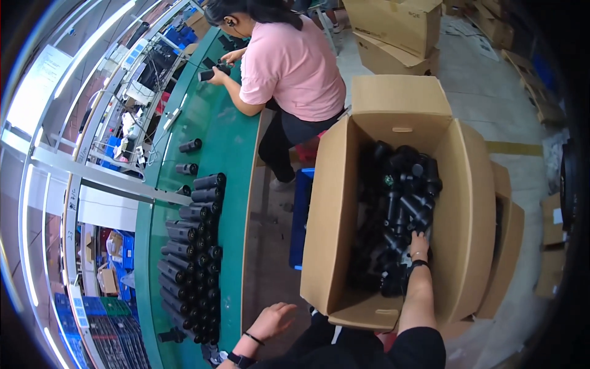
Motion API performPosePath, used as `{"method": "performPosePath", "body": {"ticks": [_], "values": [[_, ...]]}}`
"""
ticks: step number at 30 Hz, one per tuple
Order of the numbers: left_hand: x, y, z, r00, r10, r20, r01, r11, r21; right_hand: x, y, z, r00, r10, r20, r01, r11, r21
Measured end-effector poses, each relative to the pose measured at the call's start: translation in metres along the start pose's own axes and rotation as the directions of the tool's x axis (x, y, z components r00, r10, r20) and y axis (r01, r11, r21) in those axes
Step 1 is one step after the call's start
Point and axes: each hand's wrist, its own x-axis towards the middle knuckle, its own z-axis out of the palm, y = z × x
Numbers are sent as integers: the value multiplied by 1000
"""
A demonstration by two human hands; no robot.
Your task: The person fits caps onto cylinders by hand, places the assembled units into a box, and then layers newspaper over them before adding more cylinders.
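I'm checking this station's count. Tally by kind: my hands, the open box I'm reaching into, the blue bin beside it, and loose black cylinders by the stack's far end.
Your hands: 2
Open cardboard box: 1
Blue bin: 1
Loose black cylinders: 3
Total: 7

Black tubular parts point(416, 210) — some with wider ends — lie jumbled at mixed angles inside the open cardboard box point(329, 227) toward three o'clock, overlapping in a loose heap.
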Motion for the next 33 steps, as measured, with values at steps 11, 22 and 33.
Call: {"method": "performPosePath", "body": {"ticks": [11, 22, 33], "values": [[90, 76, 8, 966, 257, -36, -248, 872, -421, -130, 3, -173, 924, -221, -314, 323, 888, 326], [94, 119, 8, 970, 145, 196, 84, 554, -828, -202, -123, -252, 438, -897, 61, 394, 252, 884], [51, 40, -32, 962, -273, 1, 58, 202, -978, 121, -34, -157, 965, 34, -261, 7, 988, 155]]}}
